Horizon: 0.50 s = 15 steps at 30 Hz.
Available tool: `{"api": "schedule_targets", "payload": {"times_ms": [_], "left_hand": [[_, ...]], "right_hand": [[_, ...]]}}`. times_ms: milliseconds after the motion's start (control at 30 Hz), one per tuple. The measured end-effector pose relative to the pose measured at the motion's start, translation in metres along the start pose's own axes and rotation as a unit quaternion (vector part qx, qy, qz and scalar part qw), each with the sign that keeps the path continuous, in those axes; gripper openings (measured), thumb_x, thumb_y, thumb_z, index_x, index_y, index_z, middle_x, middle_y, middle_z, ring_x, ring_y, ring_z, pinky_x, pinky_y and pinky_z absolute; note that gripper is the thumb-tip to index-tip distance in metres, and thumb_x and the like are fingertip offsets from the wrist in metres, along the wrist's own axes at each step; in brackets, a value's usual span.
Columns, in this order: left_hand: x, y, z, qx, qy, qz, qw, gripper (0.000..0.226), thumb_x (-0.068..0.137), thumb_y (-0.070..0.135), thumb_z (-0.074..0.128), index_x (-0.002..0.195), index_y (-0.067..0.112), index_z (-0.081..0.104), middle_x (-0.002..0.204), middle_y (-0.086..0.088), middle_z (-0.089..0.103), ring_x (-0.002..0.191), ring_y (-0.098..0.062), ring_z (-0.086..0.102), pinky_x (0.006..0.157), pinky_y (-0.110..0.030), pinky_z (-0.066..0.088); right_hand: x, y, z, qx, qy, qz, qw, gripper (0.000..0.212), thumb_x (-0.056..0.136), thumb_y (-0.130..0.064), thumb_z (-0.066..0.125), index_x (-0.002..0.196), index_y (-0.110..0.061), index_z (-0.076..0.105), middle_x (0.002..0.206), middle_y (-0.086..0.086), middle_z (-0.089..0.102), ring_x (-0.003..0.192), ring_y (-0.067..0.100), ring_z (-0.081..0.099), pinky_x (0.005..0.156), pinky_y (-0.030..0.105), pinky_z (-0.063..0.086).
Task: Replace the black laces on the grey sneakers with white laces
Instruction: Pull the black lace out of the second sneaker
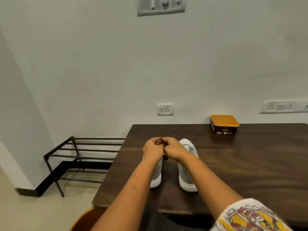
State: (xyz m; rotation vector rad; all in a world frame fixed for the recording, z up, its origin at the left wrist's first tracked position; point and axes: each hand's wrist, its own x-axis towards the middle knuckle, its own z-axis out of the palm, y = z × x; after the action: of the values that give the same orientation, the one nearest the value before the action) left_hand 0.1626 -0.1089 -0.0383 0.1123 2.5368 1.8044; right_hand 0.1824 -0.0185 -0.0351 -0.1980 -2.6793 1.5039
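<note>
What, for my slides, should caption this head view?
The left hand and right hand pinch a dark lace above grey sneakers on a table.

Dark wooden bench [250,164] against a white wall [100,64]. Dark box with orange lid [224,124] at the bench's far edge, near the wall. Single wall socket [165,109] just above the bench line, wider socket strip [283,106] to the right. Switch panel [160,5] high up, blurred. Black metal rack [80,157] with bar shelves stands left of the bench on a pale floor [25,214]. Black skirting [50,179] behind the rack. Brown rounded seat edge [83,219] at the bottom.
</note>
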Motion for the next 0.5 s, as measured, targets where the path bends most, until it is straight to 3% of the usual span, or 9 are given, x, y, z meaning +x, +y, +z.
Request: {"api": "schedule_targets", "payload": {"times_ms": [33, 67, 167, 267, 433, 500], "left_hand": [[0.0, -0.007, 0.002, 0.006, -0.011, 0.002, 1.0, 0.03, 0.091, 0.005, 0.052, 0.117, 0.015, 0.064, 0.114, -0.004, 0.066, 0.096, -0.017, 0.062, 0.068, -0.016, 0.054], [0.004, -0.008, 0.014, 0.013, -0.028, 0.006, 0.999, 0.031, 0.091, 0.003, 0.052, 0.118, 0.013, 0.063, 0.114, -0.005, 0.066, 0.099, -0.016, 0.062, 0.07, -0.013, 0.052], [0.011, -0.024, 0.038, 0.045, -0.058, 0.016, 0.997, 0.03, 0.09, 0.004, 0.053, 0.116, 0.012, 0.064, 0.114, -0.008, 0.068, 0.112, -0.021, 0.061, 0.097, -0.03, 0.047], [0.013, -0.039, 0.056, 0.11, -0.087, 0.024, 0.99, 0.029, 0.089, 0.002, 0.051, 0.113, 0.008, 0.066, 0.111, -0.007, 0.069, 0.108, -0.019, 0.062, 0.088, -0.023, 0.044], [0.021, -0.055, 0.067, 0.16, -0.12, 0.03, 0.979, 0.034, 0.084, -0.002, 0.046, 0.112, 0.009, 0.064, 0.108, -0.01, 0.069, 0.104, -0.024, 0.063, 0.092, -0.034, 0.049], [0.026, -0.052, 0.07, 0.196, -0.14, 0.038, 0.97, 0.035, 0.084, -0.001, 0.044, 0.11, 0.011, 0.064, 0.108, -0.009, 0.069, 0.103, -0.023, 0.063, 0.091, -0.034, 0.049]], "right_hand": [[-0.002, 0.004, 0.002, -0.013, 0.001, 0.002, 1.0, 0.042, 0.085, 0.004, 0.046, 0.121, -0.009, 0.062, 0.117, 0.011, 0.066, 0.113, 0.027, 0.06, 0.09, 0.032, 0.05], [-0.001, 0.013, -0.004, -0.036, 0.008, 0.009, 0.999, 0.041, 0.086, 0.002, 0.047, 0.124, -0.008, 0.06, 0.12, 0.012, 0.065, 0.115, 0.026, 0.059, 0.095, 0.032, 0.047], [0.005, 0.044, 0.0, -0.155, 0.012, 0.047, 0.987, 0.042, 0.088, -0.016, 0.047, 0.129, -0.021, 0.053, 0.126, 0.008, 0.061, 0.118, 0.027, 0.056, 0.099, 0.038, 0.045], [0.009, 0.066, 0.003, -0.251, -0.024, 0.094, 0.963, 0.047, 0.086, -0.023, 0.049, 0.132, -0.026, 0.043, 0.132, 0.003, 0.054, 0.125, 0.027, 0.049, 0.101, 0.048, 0.04], [0.014, 0.078, 0.004, -0.366, -0.081, 0.097, 0.922, 0.076, 0.084, -0.021, 0.065, 0.148, -0.027, 0.023, 0.154, -0.009, 0.015, 0.138, 0.023, 0.03, 0.104, 0.072, 0.014], [0.02, 0.084, 0.002, -0.355, -0.092, 0.116, 0.923, 0.083, 0.082, -0.019, 0.069, 0.148, -0.031, 0.02, 0.154, -0.013, 0.011, 0.138, 0.024, 0.03, 0.103, 0.075, 0.016]]}}
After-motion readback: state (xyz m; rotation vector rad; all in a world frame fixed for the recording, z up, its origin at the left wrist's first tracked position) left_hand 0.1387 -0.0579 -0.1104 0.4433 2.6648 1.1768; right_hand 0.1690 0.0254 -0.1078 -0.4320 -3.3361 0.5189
